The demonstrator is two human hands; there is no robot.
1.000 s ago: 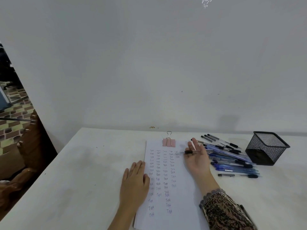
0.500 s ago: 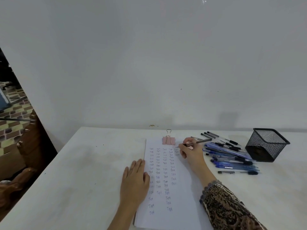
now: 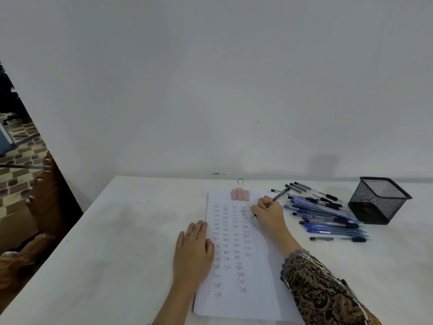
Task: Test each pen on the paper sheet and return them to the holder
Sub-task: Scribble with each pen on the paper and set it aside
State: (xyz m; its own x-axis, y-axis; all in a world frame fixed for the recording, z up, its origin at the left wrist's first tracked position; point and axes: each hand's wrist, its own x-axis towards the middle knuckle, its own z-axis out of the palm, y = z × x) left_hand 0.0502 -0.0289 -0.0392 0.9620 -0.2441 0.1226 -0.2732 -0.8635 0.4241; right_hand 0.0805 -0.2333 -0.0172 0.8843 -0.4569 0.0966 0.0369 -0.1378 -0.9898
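Fingers (image 3: 263, 202) curl round pen (image 3: 277, 197), tip on paper sheet (image 3: 257, 289).

Bare table (image 3: 131, 242) left of the paper sheet (image 3: 255, 277); pens (image 3: 328, 219) crowd the way to the holder (image 3: 378, 200).

- Light was soft, even and rather dim, turning the white wall (image 3: 210, 78) greyish.
- The mesh holder (image 3: 378, 200) cast a faint, blurred shadow on the wall behind it.
- Wide-angle bending slanted the left edge.
- Small writing on the paper sheet (image 3: 257, 289) looked soft.
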